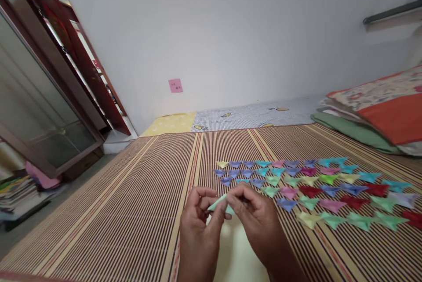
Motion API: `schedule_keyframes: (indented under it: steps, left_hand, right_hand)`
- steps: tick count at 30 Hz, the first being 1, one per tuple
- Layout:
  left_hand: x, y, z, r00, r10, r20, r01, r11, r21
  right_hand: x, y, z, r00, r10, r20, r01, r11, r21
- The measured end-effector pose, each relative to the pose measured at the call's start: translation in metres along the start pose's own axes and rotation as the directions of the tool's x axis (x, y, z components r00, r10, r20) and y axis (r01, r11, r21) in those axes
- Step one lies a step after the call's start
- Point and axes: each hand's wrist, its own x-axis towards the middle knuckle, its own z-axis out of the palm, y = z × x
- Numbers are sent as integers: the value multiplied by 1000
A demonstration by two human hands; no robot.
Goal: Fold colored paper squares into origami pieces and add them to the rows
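Between my two hands is a small piece of light green folded paper (216, 204), pointed at its left end. My left hand (201, 225) pinches it from the left with the thumb across its front. From the right, my right hand (253, 216) grips its upper edge between thumb and fingers, which partly hide it. Under my hands lies a pale yellow sheet (235, 251). Several rows of small folded paper shapes in many colours, among them a yellow one (309, 219) and a blue one (286, 204), rest on the mat to the right.
A striped mat (115, 211) covers the surface. Folded bedding (389, 110) is piled at the far right. A patterned cloth (244, 119) runs along the wall, where a pink note (175, 85) is stuck. Books (20, 189) are stacked at the lower left, below a glass-panelled door (42, 97).
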Motion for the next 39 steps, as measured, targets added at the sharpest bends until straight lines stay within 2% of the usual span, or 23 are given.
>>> schedule_keyframes:
  steps: [3,6,9,14,17,21,25,29,33,39]
  left_hand:
    - [2,-1,0,999,-39,12,40,995,-96]
    - [7,-1,-5,993,-77,90,89,987,-137]
    - [9,1,-10,985,-58,162,68,996,-54]
    - [4,5,-12,989,8,145,-18,997,72]
    - [1,6,-8,989,22,146,-40,991,125]
    - [0,5,-1,990,12,144,-28,993,110]
    - [0,4,1,989,-25,146,12,995,94]
    - [2,1,-2,997,-20,70,18,999,37]
    - [4,-4,-5,999,-36,-2,36,999,-26]
    - [7,-7,-7,997,-22,71,28,997,-78]
  right_hand:
    - [-1,0,3,997,-43,-61,44,999,3]
    - [-1,0,2,993,-56,-108,56,998,-5]
    - [0,1,-1,992,-53,-113,51,999,-18]
    - [-1,0,-3,998,12,-56,-13,1000,-11]
    - [-3,-1,-1,997,-6,-82,4,1000,-17]
    - [-4,-1,2,992,8,-129,-8,1000,5]
    - [-2,-1,0,997,57,-46,-52,994,92]
    - [0,-1,-6,991,107,75,-121,972,202]
    - [2,-3,-8,980,112,165,-134,983,129]
    - [0,-6,-10,985,61,163,-65,998,14]
